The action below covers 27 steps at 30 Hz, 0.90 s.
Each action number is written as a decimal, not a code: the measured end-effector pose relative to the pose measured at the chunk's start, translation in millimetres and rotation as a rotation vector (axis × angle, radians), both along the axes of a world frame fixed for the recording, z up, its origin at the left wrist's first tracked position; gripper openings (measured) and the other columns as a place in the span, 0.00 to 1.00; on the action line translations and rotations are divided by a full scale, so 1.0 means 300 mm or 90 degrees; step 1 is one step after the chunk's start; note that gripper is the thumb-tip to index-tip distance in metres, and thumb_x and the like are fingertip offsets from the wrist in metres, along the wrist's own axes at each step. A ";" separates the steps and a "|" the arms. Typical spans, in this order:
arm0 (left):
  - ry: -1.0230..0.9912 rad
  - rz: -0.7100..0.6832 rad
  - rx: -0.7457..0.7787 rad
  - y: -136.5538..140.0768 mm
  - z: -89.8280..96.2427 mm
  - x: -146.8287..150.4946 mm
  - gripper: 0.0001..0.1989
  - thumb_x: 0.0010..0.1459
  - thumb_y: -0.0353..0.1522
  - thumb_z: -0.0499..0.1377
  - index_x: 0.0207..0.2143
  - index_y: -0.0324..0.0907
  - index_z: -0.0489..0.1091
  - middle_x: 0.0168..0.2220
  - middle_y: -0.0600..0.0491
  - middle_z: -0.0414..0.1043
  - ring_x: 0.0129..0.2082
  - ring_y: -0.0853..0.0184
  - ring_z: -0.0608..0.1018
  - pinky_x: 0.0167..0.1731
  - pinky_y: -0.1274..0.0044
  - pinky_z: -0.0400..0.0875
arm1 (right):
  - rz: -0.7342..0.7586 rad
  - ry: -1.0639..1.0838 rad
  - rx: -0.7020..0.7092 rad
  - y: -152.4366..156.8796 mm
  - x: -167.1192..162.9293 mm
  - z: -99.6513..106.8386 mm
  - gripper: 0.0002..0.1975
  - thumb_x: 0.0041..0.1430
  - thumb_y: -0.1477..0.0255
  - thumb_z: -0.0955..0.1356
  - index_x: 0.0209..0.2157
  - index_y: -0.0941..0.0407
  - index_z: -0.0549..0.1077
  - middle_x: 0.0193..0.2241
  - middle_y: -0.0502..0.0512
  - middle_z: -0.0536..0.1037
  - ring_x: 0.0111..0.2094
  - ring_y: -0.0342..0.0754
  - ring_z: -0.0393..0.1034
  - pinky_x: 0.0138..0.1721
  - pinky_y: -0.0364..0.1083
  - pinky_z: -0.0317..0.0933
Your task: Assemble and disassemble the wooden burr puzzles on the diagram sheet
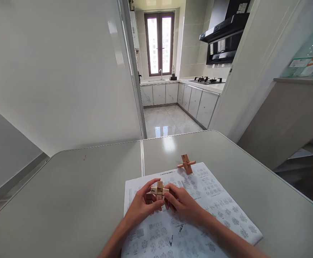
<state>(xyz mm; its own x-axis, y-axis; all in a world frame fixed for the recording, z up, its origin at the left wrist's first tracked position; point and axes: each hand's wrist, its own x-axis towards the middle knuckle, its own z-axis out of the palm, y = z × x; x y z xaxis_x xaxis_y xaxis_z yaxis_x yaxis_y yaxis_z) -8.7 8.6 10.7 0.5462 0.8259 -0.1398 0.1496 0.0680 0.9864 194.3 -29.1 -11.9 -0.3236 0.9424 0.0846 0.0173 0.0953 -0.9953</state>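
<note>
Pale wood shows between two bare hands: a small cluster of crossed bars (160, 190), one end inked with a dark mark like a 3. The left hand (145, 202) grips it, index finger arched over the top and thumb below, while the right hand (183, 202) pinches its right end between thumb and fingers. Both hands are thus closed on the same cluster, which is held just above a printed sheet (218, 195) on the grey desk (91, 193). How firmly the bars sit in one another cannot be told, since the fingers cover part of the joint.

That hidden joint is the likeliest source of trouble. If the right hand pulled or twisted while the left grip was loose, a bar could slip free and drop; forcing a misaligned notch could jam or chip the wood.

Near the far edge of the sheet lies a second wooden piece (186, 165), a flat slat crossed by a thin rod. Its lower end overlaps the paper, so a forearm dragging the sheet might shift it. The two lots look alike in colour and marking, so mixing up their parts would be an easy mistake.
</note>
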 end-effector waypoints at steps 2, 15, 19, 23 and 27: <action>0.002 0.003 0.015 -0.007 0.005 0.007 0.36 0.55 0.39 0.71 0.64 0.47 0.65 0.38 0.53 0.76 0.28 0.71 0.76 0.30 0.76 0.74 | -0.024 -0.016 0.009 0.001 0.000 -0.005 0.20 0.73 0.51 0.61 0.34 0.52 0.66 0.24 0.48 0.73 0.22 0.45 0.63 0.27 0.45 0.57; -0.009 -0.017 0.054 -0.021 0.003 0.004 0.26 0.64 0.47 0.62 0.59 0.44 0.68 0.31 0.54 0.74 0.26 0.70 0.73 0.28 0.77 0.68 | -0.073 -0.031 0.018 0.022 -0.002 -0.038 0.29 0.72 0.48 0.59 0.23 0.53 0.64 0.15 0.47 0.68 0.18 0.43 0.60 0.26 0.44 0.58; -0.024 -0.012 0.063 -0.025 0.009 0.007 0.23 0.68 0.48 0.58 0.56 0.43 0.69 0.34 0.52 0.75 0.26 0.71 0.73 0.27 0.78 0.67 | -0.060 -0.021 -0.001 0.017 -0.001 -0.029 0.30 0.71 0.47 0.59 0.22 0.53 0.65 0.14 0.46 0.67 0.16 0.42 0.59 0.24 0.44 0.58; -0.017 -0.011 0.082 -0.024 0.005 0.003 0.21 0.68 0.46 0.59 0.55 0.43 0.70 0.33 0.54 0.74 0.26 0.72 0.73 0.29 0.78 0.69 | -0.044 -0.011 -0.026 0.015 0.000 -0.018 0.31 0.71 0.46 0.59 0.22 0.53 0.65 0.13 0.46 0.67 0.16 0.42 0.58 0.24 0.44 0.57; -0.019 -0.020 0.091 -0.027 -0.003 0.001 0.22 0.65 0.45 0.62 0.56 0.44 0.69 0.35 0.53 0.74 0.28 0.71 0.74 0.31 0.77 0.71 | -0.051 -0.006 -0.040 0.018 0.000 -0.016 0.32 0.70 0.44 0.59 0.21 0.53 0.65 0.13 0.46 0.67 0.15 0.42 0.58 0.23 0.44 0.55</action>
<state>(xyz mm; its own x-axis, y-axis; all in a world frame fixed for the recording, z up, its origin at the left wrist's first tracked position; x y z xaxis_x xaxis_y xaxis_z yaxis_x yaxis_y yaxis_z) -8.3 0.6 9.7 0.5748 0.8183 -0.0060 0.1205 -0.0774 0.9897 194.4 -23.6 -16.8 -0.2483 0.9684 0.0222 0.0320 0.0311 -0.9990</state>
